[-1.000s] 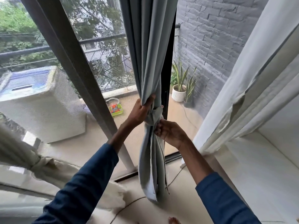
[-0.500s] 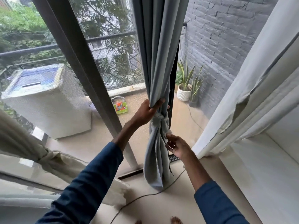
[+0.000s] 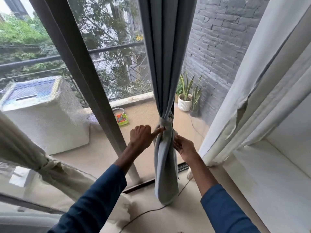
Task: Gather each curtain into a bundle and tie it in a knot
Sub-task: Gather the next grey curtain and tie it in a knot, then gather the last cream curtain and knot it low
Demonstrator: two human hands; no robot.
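Head view: left hand (image 3: 142,136) fisted, thumb on knotted curtain (image 3: 165,68), right hand (image 3: 184,147) flat against it; snake plant (image 3: 187,86) in pot (image 3: 183,105).

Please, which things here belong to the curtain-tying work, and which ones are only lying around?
For the job:
blue-grey fabric curtain; its knot; cream knotted curtain at left; white untied curtain at right; left hand; right hand.

Just lying about:
white ribbed plant pot; white covered appliance; small colourful packet; thin floor cord.
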